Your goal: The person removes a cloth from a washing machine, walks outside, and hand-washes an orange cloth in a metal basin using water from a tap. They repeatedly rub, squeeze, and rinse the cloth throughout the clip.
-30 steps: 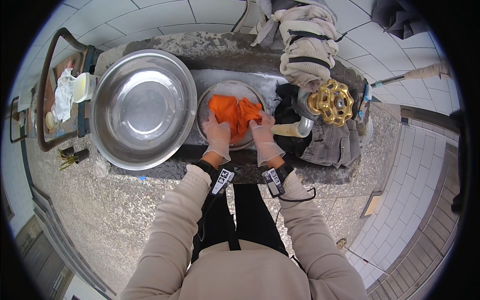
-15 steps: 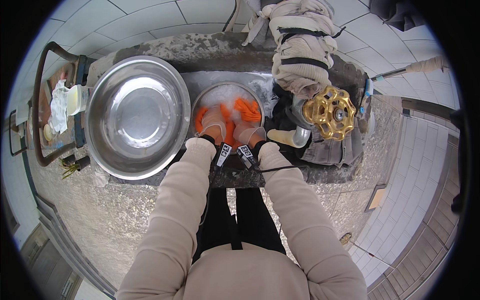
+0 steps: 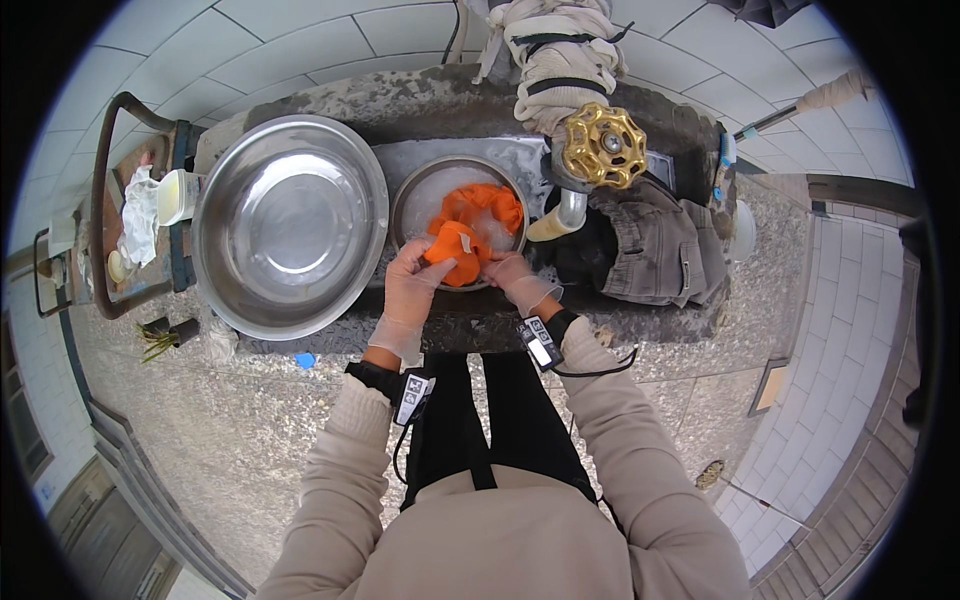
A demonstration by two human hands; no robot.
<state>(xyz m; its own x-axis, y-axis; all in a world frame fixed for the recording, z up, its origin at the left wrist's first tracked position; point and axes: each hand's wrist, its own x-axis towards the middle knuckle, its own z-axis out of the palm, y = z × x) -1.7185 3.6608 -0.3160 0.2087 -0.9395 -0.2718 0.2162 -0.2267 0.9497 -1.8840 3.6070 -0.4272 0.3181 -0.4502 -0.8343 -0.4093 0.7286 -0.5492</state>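
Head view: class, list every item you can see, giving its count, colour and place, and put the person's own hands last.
Large basin: one, shiny steel, left on the stone ledge.
Small bowl: one, steel, middle of the ledge, holding soapy water.
Orange cloth: one, orange, in the small bowl.
Tap wheel: one, brass yellow, above right of the bowl.
Trousers: one, grey-brown, heaped right of the tap.
Stone ledge: one, dark grey, against the tiled wall.
Left hand: clear glove, gripping the cloth.
Right hand: clear glove, gripping the cloth.
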